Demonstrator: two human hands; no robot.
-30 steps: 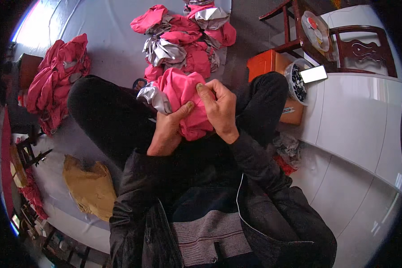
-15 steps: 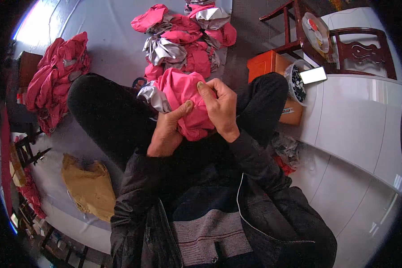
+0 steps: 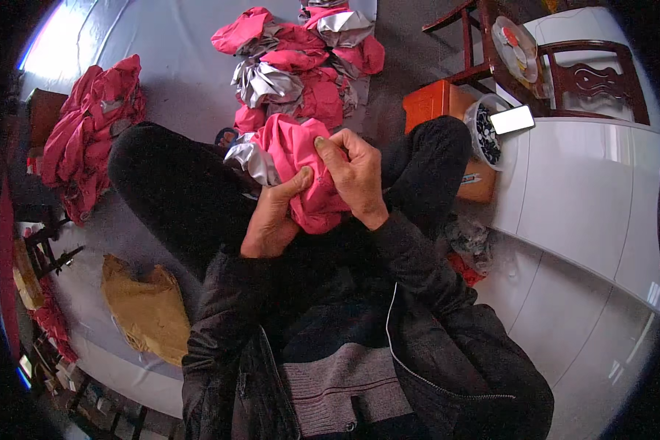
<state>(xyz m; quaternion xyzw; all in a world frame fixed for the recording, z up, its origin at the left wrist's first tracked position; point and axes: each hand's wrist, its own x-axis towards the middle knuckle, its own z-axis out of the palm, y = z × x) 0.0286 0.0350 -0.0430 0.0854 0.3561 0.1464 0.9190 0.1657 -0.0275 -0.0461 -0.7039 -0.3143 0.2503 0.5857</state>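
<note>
- Far left: a rumpled pink heap [image 3: 92, 136] lies beside a brown box [image 3: 46, 116], presumably kept to one side to leave the person's knees free.
- Lower left: a tan cloth [image 3: 145, 304] lies spread on the floor, apart from the pink goods; its purpose cannot be told.
- Left hand [image 3: 273, 216]: the grip is drawn in, thumb pressing from above and fingers hidden beneath, probably steadying the work.
- Centre: the pink cloth piece [image 3: 293, 143], with a silvery part [image 3: 251, 161] at its left, is bunched between both hands above the lap, seemingly for close viewing.
- Beyond it: a pink-and-silver pile [image 3: 301, 62] lies on the floor ahead, apparently within easy reach.
- Right hand [image 3: 358, 176]: the grip is a narrow pinch, thumb and curled forefinger on the same cloth, suggesting fine control.
- Right of the knee: an orange box [image 3: 425, 108] stands near a clear tub [image 3: 506, 147] of small dark and white pieces, perhaps for handy access; a bright-faced phone [image 3: 512, 119] overlaps the tub's edge.
</note>
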